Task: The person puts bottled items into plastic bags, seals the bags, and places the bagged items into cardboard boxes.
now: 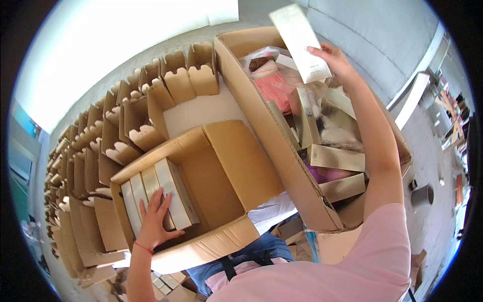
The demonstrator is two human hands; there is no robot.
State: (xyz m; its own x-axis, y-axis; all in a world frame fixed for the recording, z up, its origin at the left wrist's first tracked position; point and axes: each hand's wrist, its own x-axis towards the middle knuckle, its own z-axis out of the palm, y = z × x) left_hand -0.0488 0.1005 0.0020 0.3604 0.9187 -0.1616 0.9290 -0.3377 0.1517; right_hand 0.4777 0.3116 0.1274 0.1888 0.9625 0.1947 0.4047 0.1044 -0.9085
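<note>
My right hand (337,61) grips a slim cream-white carton (298,38) near its lower end. It is raised over the far part of a large cardboard box (274,146). Inside that box lie loose slim cartons (336,157), mixed with pink and purple pieces in clear plastic. On the left, my left hand (155,220) lies with fingers spread on a row of similar slim cartons (168,175). They stand side by side along the left end of an open brown box (241,168). The rest of that box's floor shows bare cardboard.
Rows of folded cardboard trays (143,113) with notched edges fill the left side. On the right floor stands a dark round bin (421,195). More small boxes (168,283) lie low, beside my legs. A grey wall (372,35) rises behind the large box.
</note>
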